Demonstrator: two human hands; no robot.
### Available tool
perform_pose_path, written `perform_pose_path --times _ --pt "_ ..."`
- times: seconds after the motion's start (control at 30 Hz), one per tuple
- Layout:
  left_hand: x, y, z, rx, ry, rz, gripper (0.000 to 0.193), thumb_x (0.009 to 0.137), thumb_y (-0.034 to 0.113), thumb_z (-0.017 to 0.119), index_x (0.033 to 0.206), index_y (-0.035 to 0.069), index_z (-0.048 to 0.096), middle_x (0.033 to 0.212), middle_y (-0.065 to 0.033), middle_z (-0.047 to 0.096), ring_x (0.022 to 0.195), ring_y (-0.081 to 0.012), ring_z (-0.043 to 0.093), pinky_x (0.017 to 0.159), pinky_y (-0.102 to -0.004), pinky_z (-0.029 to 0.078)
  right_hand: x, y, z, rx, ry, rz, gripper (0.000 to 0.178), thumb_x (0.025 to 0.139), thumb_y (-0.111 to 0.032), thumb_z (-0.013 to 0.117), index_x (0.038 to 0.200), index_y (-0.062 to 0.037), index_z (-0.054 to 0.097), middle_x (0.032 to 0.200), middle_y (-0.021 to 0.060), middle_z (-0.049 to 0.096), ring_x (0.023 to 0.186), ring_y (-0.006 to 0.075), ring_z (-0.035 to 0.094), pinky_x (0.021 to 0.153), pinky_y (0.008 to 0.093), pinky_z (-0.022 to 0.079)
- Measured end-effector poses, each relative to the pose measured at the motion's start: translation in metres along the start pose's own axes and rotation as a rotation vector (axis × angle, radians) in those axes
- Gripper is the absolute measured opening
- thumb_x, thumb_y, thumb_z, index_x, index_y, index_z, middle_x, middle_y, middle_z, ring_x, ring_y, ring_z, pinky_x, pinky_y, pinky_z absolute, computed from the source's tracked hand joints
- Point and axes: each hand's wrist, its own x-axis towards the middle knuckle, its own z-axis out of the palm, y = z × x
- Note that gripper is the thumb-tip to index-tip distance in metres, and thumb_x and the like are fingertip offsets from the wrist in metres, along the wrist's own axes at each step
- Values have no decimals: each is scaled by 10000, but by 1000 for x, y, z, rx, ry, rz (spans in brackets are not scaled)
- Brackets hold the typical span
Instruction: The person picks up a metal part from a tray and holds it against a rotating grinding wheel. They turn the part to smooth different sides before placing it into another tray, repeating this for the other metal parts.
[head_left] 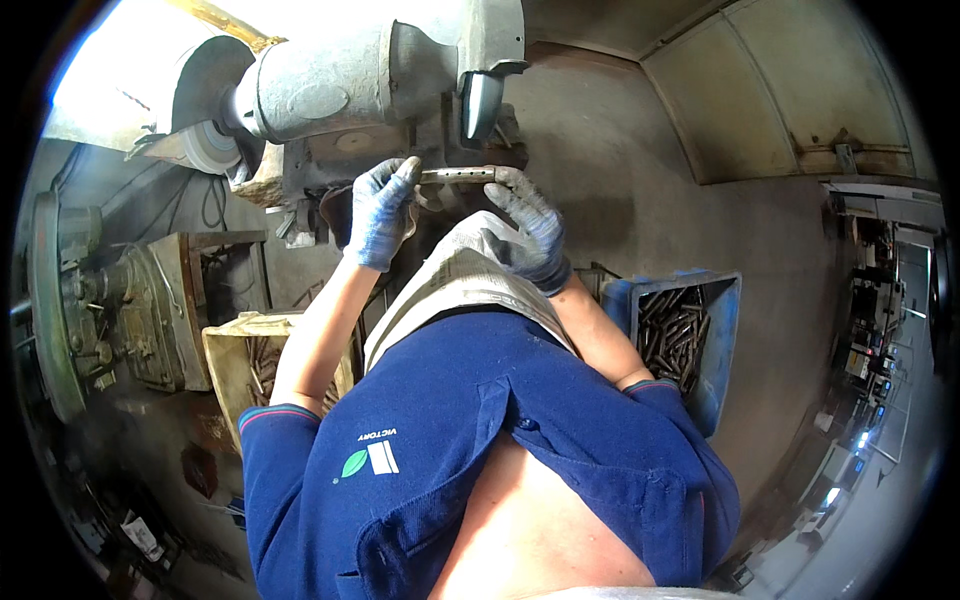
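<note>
A slim metal tube (457, 175) with a row of small holes lies level in front of me, held at its two ends. My left hand (382, 212), in a blue-grey work glove, pinches its left end between thumb and fingers. At the other end, the gloved fingertips of my right hand (532, 225) close on it; the lower fingers are bent loosely. Just beyond and above the tube is the grinder's right wheel (483, 105), partly under its guard, and the tube appears apart from it. The grey motor housing (325, 80) stretches left from there.
The grinder's left wheel (210, 148) sits at upper left. By my right elbow stands a blue crate (728, 345) full of metal pieces (670, 335). A cream crate (225, 365) with similar pieces is beneath my left forearm. Farther left is a greasy machine (135, 310).
</note>
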Motion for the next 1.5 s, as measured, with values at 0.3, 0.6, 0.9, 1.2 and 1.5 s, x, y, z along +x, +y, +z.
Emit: perform_pose_path --times 0.3,0.6,0.9,1.2,1.5 --pt "4 -1 1 100 -77 62 115 823 45 661 915 -24 653 800 -40 658 690 -70 571 657 -200 457 -4 -3 1 131 58 264 335 734 -49 704 1056 11 637 1146 202 581 1065 320 578 923 362 454" --pt "22 -32 -10 116 -36 7 108 820 -6 639 920 -47 649 825 -72 665 733 -109 621 690 -231 503 -25 38 16 310 67 479 206 878 23 531 1056 44 634 1198 152 541 1010 223 600 886 323 505" --pt "55 -77 0 26 14 -124 115 840 7 624 939 -43 655 837 -80 677 718 -119 622 649 -228 500 -25 64 12 227 144 556 165 847 -26 621 998 -20 686 1051 100 642 1016 167 591 866 276 488" --pt "69 -103 29 -124 172 -150 105 846 13 618 935 -42 629 861 -118 667 768 -184 652 735 -278 534 -32 101 10 189 234 605 138 799 -68 683 920 -4 690 915 124 680 898 180 634 807 291 482" --pt "70 -95 27 -45 231 -130 122 836 23 641 952 -14 643 837 -69 664 728 -139 613 697 -242 501 -29 102 21 240 219 672 114 842 -111 651 878 -6 680 811 61 665 766 100 582 719 264 471"
